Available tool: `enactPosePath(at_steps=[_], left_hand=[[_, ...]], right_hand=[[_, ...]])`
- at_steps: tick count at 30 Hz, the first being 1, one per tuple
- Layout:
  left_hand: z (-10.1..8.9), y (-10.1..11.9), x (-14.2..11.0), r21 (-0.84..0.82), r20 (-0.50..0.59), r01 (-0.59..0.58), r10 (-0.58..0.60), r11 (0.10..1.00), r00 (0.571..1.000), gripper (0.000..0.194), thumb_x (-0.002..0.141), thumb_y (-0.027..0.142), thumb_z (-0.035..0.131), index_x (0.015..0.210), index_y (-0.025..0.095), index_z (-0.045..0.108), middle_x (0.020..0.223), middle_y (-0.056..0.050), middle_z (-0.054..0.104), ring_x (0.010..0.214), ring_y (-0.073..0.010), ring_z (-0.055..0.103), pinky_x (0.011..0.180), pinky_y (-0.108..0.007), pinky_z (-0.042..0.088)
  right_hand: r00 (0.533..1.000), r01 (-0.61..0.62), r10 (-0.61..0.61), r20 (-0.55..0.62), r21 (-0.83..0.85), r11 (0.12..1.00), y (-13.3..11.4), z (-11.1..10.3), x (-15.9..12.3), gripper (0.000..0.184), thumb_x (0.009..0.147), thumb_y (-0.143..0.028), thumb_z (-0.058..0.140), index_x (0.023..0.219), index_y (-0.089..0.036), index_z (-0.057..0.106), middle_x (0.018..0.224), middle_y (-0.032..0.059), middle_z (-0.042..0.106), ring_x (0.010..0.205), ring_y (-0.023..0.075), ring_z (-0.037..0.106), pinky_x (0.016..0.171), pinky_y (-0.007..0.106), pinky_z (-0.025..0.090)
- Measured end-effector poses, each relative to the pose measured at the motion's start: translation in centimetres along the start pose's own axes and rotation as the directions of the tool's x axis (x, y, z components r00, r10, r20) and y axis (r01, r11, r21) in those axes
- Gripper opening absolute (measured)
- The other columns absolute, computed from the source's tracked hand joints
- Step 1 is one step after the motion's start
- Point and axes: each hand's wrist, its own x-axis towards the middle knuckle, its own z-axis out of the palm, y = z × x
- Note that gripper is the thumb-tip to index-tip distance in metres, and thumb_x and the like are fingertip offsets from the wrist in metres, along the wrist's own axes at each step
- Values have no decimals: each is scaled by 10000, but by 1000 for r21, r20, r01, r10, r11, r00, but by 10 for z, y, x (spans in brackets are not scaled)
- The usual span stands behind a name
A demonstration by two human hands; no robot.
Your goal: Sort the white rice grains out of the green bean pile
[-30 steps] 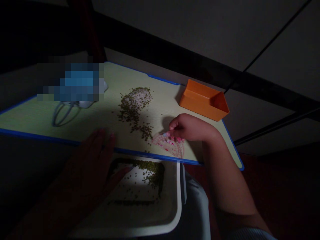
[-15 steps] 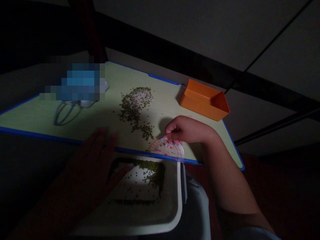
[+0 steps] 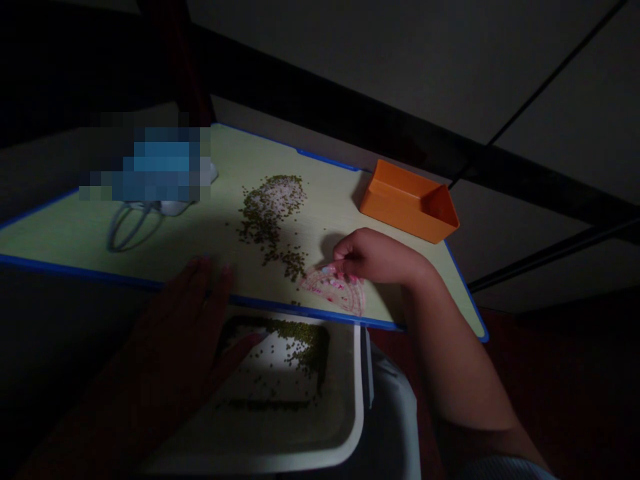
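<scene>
Between the fingers of my right hand (image 3: 367, 257) is a clear protractor (image 3: 334, 293) with pink markings, held low over the tabletop (image 3: 210, 220) near its blue front edge. Just beyond its left end trails a pile of small green beans mixed with white grains (image 3: 274, 200). My left hand (image 3: 200, 313) is dark and open, its fingers stretched over the table's edge and its thumb above a white bin (image 3: 345, 427). More green beans (image 3: 300, 337) lie inside that bin, under the table edge.
An orange box (image 3: 407, 207) stands at the table's back right. On the left, a pixelated blue item (image 3: 160, 160) sits by a white object with a looped grey cord (image 3: 125, 230). A grey stool or container (image 3: 395, 400) is right of the bin.
My right hand has lifted the protractor slightly back from the front edge, so it now lies over the tabletop instead of overhanging it. My left hand stays where it was.
</scene>
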Motion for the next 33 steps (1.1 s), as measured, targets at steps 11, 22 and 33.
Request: enactPosePath(at_steps=[11, 22, 33], left_hand=[[0, 0, 0, 6, -4, -5, 6, 1000, 1000, 812, 786, 589, 326, 1391, 64, 194, 1454, -262, 304, 1405, -348, 196, 1097, -528, 296], [0, 0, 0, -4, -29, -21, 21, 1000, 999, 811, 791, 588, 311, 1403, 82, 150, 1451, -262, 304, 1404, -348, 197, 1079, -546, 315], [-1, 0, 0, -2, -12, -3, 3, 1000, 1000, 817, 786, 598, 315, 1401, 81, 165, 1455, -259, 299, 1406, -342, 196, 1088, -537, 309]], right_hand=[[997, 54, -56, 47, 57, 997, 1, -2, -3, 180, 808, -189, 514, 674, -128, 617, 555, -40, 515, 525, 62, 391, 558, 252, 247], [998, 57, -57, 3, 27, 998, -1, 2, 1, 208, 831, -217, 517, 667, -132, 614, 538, -47, 494, 518, 61, 359, 560, 255, 239], [995, 100, -100, -19, 15, 995, -1, 3, 2, 229, 821, -224, 537, 615, -133, 581, 507, -66, 434, 507, 55, 345, 553, 248, 219]])
